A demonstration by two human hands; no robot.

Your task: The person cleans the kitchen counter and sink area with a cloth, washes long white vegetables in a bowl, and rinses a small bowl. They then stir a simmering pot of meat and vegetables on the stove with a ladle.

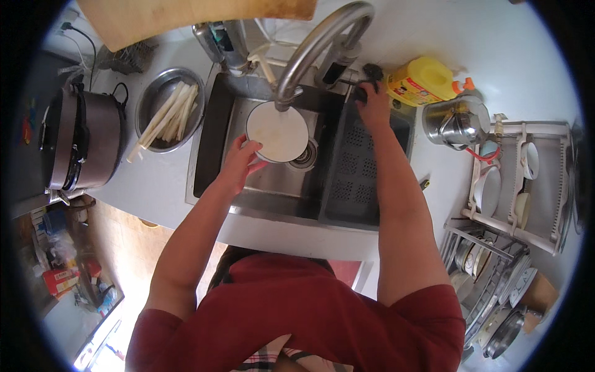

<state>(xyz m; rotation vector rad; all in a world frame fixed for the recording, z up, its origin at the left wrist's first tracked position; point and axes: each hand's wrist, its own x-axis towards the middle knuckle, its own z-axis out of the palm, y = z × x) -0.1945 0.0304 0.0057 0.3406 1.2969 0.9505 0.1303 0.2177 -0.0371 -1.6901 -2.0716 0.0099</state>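
My left hand (241, 162) grips the near-left rim of a white round dish (278, 132) with a dark edge. The dish is held over the stainless steel sink (269, 186), below the spout of the curved metal faucet (316, 42). My right hand (375, 106) reaches to the back of the grey perforated drain basket (348, 176). Its fingers are at a small dark object (360, 94); whether they hold it is unclear. Just behind them lies a black scrubber (373, 72). Part of the drain strainer (304, 158) shows beside the dish.
A metal bowl (140, 109) with peeled pale stalks (174, 111) stands left, near a large cooker (95, 139). On the right are a yellow detergent jug (420, 81), a steel pot (455, 121) and dish racks (518, 232). A wooden board (200, 14) overhangs the back.
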